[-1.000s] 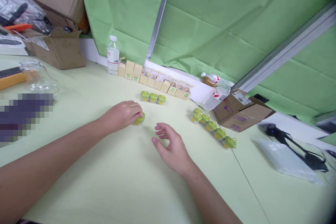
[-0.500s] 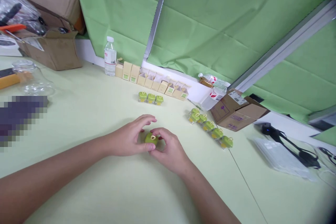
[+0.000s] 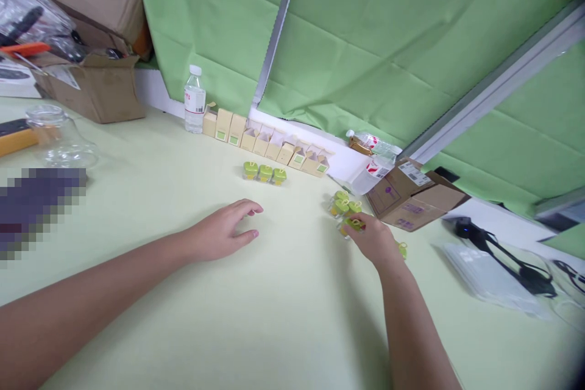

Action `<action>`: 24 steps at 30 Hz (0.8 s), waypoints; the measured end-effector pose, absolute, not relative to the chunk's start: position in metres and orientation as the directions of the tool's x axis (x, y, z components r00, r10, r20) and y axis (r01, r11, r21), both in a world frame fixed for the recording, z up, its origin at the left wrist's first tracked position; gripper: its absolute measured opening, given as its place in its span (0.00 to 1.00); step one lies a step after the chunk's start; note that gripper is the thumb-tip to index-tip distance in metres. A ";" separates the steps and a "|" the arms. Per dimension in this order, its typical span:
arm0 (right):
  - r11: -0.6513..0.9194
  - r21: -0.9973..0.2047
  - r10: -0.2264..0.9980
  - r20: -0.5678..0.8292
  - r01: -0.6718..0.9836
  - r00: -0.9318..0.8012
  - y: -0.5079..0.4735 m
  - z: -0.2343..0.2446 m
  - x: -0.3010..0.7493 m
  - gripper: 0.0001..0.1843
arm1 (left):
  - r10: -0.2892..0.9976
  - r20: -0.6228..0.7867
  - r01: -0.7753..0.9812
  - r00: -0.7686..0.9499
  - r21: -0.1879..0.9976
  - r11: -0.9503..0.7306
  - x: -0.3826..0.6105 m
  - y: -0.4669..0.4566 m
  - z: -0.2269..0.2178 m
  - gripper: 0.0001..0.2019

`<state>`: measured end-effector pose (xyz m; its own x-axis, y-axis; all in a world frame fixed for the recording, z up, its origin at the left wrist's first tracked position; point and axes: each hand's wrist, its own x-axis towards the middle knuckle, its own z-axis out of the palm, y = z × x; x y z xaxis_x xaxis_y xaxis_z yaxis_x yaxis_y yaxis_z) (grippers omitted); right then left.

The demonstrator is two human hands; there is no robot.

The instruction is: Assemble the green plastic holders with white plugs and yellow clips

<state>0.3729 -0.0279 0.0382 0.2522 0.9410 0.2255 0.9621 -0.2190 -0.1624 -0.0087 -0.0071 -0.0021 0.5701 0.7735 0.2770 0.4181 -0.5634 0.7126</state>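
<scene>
My right hand (image 3: 377,241) is closed round a small clear jar with a green lid (image 3: 351,225), at the near side of a group on the right. Beyond it stand several like jars (image 3: 340,206) with yellow contents and loops on their lids; my hand hides part of this group. My left hand (image 3: 223,230) hovers over the middle of the table, thumb and fingers apart, with nothing in it. Farther back, three more green-lidded jars (image 3: 265,173) stand side by side in a short row.
Small cream cartons (image 3: 262,141), several with raised flaps, line the back edge beside a water bottle (image 3: 194,100). Cardboard boxes stand at the far left (image 3: 109,94) and right (image 3: 414,198). A glass vessel (image 3: 59,140) is on the left; black headphones (image 3: 507,256) lie right.
My right hand has moved right, from the table's middle to the jar group. The jar between my hands has left that spot. My left hand has drawn slightly left and is empty.
</scene>
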 end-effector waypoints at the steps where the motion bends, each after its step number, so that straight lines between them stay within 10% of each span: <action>1: -0.217 -0.154 0.937 0.244 0.964 0.251 -0.027 0.036 0.378 0.13 | 0.771 0.276 0.425 0.574 0.705 -0.568 -0.009 -0.008 -0.001 0.17; 24: -0.205 -0.330 0.713 0.595 0.921 0.372 -0.028 0.042 0.370 0.21 | 0.770 0.290 0.438 0.568 0.686 -0.581 -0.007 -0.007 -0.002 0.14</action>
